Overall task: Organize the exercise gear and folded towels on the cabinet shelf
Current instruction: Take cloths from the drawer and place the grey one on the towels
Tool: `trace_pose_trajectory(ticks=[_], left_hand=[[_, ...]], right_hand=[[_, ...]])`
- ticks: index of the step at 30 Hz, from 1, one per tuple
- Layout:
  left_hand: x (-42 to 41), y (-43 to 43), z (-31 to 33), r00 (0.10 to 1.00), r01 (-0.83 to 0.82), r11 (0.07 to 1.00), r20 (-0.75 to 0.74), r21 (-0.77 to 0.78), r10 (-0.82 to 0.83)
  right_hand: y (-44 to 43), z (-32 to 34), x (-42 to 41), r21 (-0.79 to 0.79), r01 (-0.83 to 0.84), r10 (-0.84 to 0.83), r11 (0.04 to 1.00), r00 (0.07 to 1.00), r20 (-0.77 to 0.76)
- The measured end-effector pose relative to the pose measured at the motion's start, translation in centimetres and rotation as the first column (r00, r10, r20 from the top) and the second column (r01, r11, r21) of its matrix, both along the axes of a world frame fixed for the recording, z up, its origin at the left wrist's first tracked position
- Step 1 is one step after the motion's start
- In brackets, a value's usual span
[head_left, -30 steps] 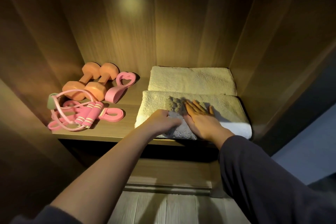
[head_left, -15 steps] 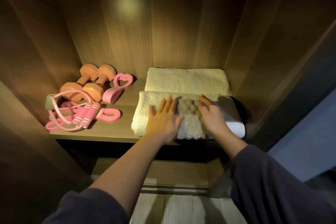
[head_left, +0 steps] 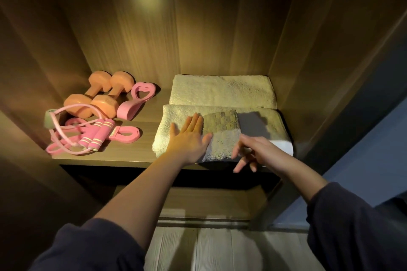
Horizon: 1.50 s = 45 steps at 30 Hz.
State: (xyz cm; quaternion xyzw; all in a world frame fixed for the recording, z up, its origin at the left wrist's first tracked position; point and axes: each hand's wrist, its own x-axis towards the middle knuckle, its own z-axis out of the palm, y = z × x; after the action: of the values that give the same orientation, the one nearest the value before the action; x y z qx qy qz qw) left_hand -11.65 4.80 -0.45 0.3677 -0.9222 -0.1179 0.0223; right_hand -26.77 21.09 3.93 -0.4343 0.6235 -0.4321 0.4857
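Left hand (head_left: 189, 138): laid flat, fingers straight, pressed on the front cream towel (head_left: 271, 125) at centre frame, beside the small grey towel (head_left: 222, 138). Right hand (head_left: 253, 152): lifted off since half a second ago, fingers loosely spread, nothing held. Smoothing is judged nearly finished. Dumbbells (head_left: 99, 97): stored at left of shelf (head_left: 145, 123).

The left hand (head_left: 189, 138) lies flat on the front cream folded towel (head_left: 174, 116). The small grey folded cloth (head_left: 222, 132) sits on that towel, between it and the right hand (head_left: 255, 152). A second cream folded towel (head_left: 222, 91) lies behind. Left of the hands on the wooden shelf (head_left: 123, 154) lies the pink skipping rope (head_left: 99, 136), with two orange dumbbells (head_left: 103, 103) behind it.
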Motion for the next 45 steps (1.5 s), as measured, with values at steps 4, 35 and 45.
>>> trace_pose_trajectory(ticks=[4,35,45], left_hand=[[0.0,-0.5,0.3,0.999,0.015,0.999,0.037,0.052,-0.017],[1.6,2.4,0.9,0.945,-0.121,0.985,-0.318,-0.120,0.078],[1.4,1.9,4.1,0.792,-0.452,0.811,-0.250,0.370,0.556]], right_hand=[[-1.2,0.5,0.8,0.046,-0.211,0.210,0.976,0.977,0.017],[-0.8,-0.2,-1.3,0.011,0.415,-0.398,0.910,0.879,-0.263],[-5.3,1.0,1.2,0.198,0.559,-0.454,0.805,0.795,-0.401]])
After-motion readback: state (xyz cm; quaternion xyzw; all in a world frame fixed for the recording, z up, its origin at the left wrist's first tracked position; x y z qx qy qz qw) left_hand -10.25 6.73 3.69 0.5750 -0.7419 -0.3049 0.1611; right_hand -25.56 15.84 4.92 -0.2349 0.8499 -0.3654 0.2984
